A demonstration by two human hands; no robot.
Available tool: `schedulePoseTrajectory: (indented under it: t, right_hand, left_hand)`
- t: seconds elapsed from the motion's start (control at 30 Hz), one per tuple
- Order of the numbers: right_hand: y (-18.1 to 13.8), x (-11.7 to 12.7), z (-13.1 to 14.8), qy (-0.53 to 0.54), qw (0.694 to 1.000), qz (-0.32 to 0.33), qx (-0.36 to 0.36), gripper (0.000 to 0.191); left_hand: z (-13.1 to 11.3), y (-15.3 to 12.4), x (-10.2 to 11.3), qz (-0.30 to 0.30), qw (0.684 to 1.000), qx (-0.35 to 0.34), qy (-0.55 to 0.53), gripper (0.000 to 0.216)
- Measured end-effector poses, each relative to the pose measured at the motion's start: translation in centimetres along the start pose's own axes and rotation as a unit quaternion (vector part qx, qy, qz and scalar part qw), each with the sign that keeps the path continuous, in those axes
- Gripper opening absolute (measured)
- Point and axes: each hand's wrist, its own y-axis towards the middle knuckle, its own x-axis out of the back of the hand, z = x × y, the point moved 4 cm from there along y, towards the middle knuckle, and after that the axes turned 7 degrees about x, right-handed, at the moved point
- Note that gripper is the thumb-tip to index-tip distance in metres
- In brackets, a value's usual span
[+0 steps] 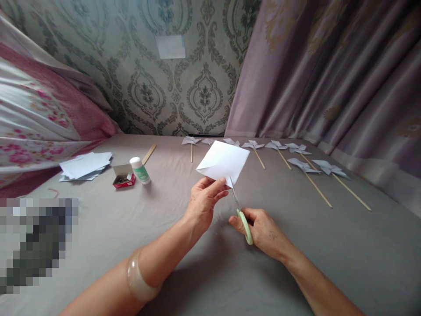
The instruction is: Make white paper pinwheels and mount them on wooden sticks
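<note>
Between the thumb and fingers of my left hand (207,199) is a white square sheet of paper (225,159), held up with one corner pointing toward me. My right hand (263,232) grips a pair of scissors (245,226) by its pale green handles. The blades reach up to the paper's near corner, close to my left fingertips. How deep they have cut into the sheet is hard to make out.
Paper pinwheels on wooden sticks (317,188) lie along the back and right. At the left are a stack of white paper (86,166), a small red box of metal bits (124,181), a white-and-green glue stick (140,171) and loose wooden sticks (149,153).
</note>
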Motion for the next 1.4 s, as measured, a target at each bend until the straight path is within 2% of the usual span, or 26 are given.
schedulePoseTrajectory:
  t: [0.9, 1.4]
  right_hand:
    - [0.09, 0.07, -0.18, 0.007, 1.000, -0.019, 0.003, 0.050]
    - [-0.07, 0.21, 0.02, 0.022, 0.999, -0.036, 0.006, 0.052]
  left_hand:
    - [0.12, -0.24, -0.24, 0.009, 0.999, -0.018, 0.034, 0.027]
    - [0.64, -0.74, -0.62, 0.016, 0.999, -0.016, 0.037, 0.019]
